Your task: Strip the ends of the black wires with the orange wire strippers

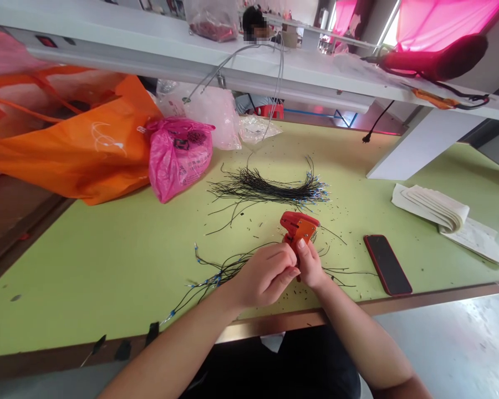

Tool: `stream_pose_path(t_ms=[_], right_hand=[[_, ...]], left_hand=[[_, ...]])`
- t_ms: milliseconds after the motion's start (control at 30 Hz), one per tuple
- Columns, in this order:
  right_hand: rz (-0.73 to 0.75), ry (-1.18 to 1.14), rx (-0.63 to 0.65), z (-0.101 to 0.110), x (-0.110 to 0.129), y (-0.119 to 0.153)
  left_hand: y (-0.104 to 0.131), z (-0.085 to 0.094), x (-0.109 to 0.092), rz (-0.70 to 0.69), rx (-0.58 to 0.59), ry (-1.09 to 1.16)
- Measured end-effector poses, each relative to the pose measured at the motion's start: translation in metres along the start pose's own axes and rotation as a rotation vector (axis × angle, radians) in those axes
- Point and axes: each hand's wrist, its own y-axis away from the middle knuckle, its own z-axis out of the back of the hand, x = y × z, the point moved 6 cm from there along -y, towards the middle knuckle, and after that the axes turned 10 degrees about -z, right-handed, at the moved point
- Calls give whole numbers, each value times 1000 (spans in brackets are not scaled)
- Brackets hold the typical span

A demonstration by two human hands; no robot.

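Observation:
My right hand [310, 262] is wrapped round the handle of a red and orange hand tool [301, 224], its thumb lying on the tool's side. Close against it, my left hand [270, 272] is closed in front of the tool's lower jaw; what its fingers pinch is too small to make out. A thin black wire [333, 235] shows at the tool's right side. Under and beside my hands lies a loose bunch of black wires with blue ends [218, 275]. Beyond the tool rests a larger bundle of black wires [274, 188], its blue ends toward the right.
A phone [387, 265] and folded papers [432, 205] lie to the right. An orange bag [108, 138] and a pink plastic bag [181, 158] stand at the left. A white shelf [316, 75] crosses above the green table [108, 249], bearing a hair dryer [441, 58].

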Motion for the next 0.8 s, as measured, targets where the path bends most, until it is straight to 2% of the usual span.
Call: stream_pose_path(t_ms=[167,433,800], right_hand=[[-9,-8,2,0,-2,1],[-11,15,-33,3,-5,1],[5,-20,-79,8,-9,1]], left_hand=[[0,1,-2,-37,-17,-2],[2,-1,-2,12,15,6],[3,-2,-2,6,32,-3]])
